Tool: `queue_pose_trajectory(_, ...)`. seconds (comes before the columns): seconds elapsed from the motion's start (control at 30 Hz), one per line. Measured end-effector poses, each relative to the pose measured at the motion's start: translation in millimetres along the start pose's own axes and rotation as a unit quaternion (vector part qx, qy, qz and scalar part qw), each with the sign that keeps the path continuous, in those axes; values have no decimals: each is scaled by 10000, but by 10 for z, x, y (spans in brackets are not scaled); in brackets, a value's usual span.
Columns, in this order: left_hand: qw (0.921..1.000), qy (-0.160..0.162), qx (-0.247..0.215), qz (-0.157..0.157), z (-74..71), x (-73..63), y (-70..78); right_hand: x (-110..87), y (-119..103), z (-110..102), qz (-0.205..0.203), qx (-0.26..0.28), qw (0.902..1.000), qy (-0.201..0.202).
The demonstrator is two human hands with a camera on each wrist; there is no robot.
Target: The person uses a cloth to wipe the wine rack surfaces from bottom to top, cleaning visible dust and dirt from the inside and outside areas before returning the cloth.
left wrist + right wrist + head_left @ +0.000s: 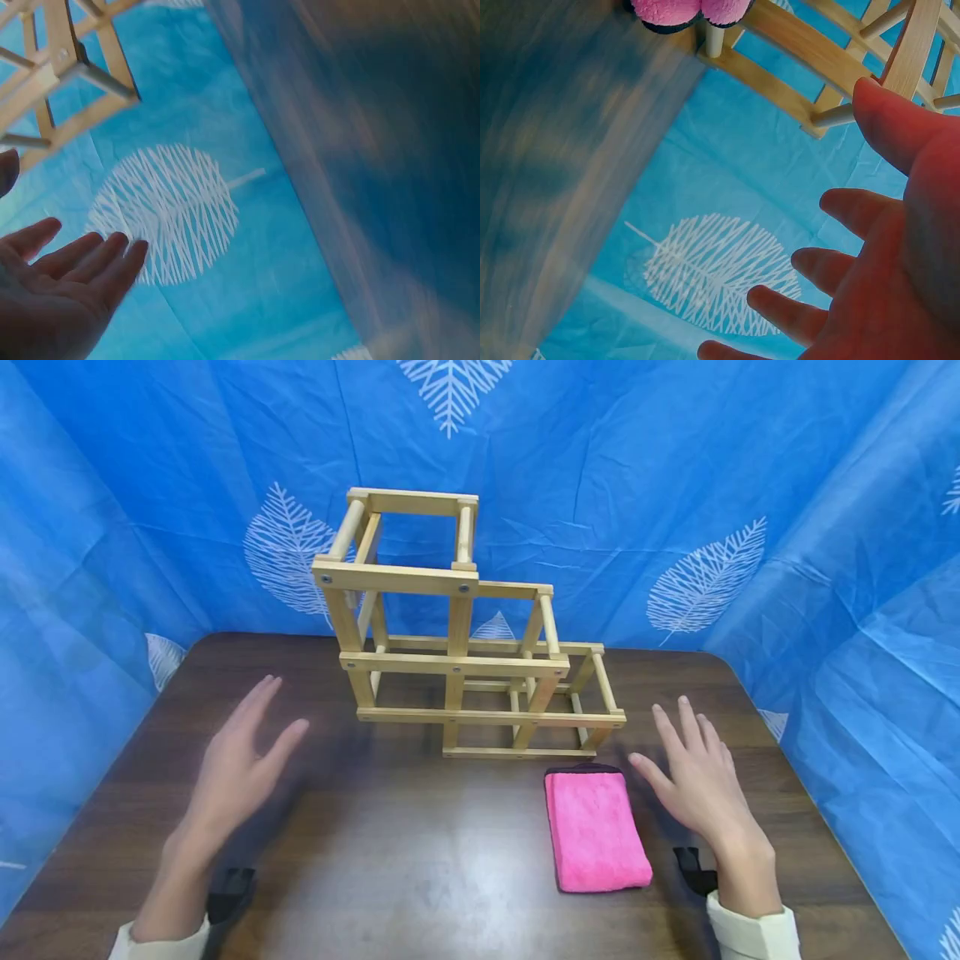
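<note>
A stepped wooden rack [453,662] of pale slats and round dowels stands toward the back of the table, tallest at its left. In front of its right end lies a folded pink cloth [598,831] with a dark edge. My left hand [238,768] is held left of the rack, fingers extended and thumb apart, holding nothing. To the right of the cloth, my right hand [697,777] has its fingers spread, its thumb near the cloth's upper right corner. Both wrist views show the palms bare, with the rack [67,82] beyond the left hand and the cloth [667,11] at the top in the right.
The dark wood-grain table [420,843] has rounded back corners. A blue curtain [585,468] with white leaf prints hangs behind it and along both sides. Black straps or mounts [696,870] sit at both wrists, below cream sleeves [753,927].
</note>
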State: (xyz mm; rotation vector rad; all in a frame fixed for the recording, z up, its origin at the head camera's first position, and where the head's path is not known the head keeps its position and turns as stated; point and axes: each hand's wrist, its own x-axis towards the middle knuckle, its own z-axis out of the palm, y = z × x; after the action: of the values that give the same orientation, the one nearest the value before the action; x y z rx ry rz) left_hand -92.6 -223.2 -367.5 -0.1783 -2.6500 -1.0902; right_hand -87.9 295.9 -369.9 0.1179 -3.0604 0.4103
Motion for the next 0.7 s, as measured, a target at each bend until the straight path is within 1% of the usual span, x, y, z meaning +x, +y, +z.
queue_pose_trajectory(0.13,9974,191,-687,122,115,-20,106,-30,-1,-15,10,113,9999,-8)
queue_pose_trajectory(0.27,9904,164,-1358,202,221,-15,221,-47,-36,-33,70,183,9998,-96)
queue_pose_trajectory(0.4,9855,173,-1676,215,302,48,323,-57,-98,-62,55,424,9986,-320)
queue_pose_trajectory(0.5,9814,217,-1904,112,353,118,383,-62,-149,-100,12,605,9972,-438)
queue_pose_trajectory(0.6,9779,270,-2074,-3,404,175,425,-72,-212,-139,-37,648,9965,-535)
queue_pose_trajectory(0.7,9759,317,-2159,-44,460,215,450,-92,-288,-156,-143,610,9959,-654)
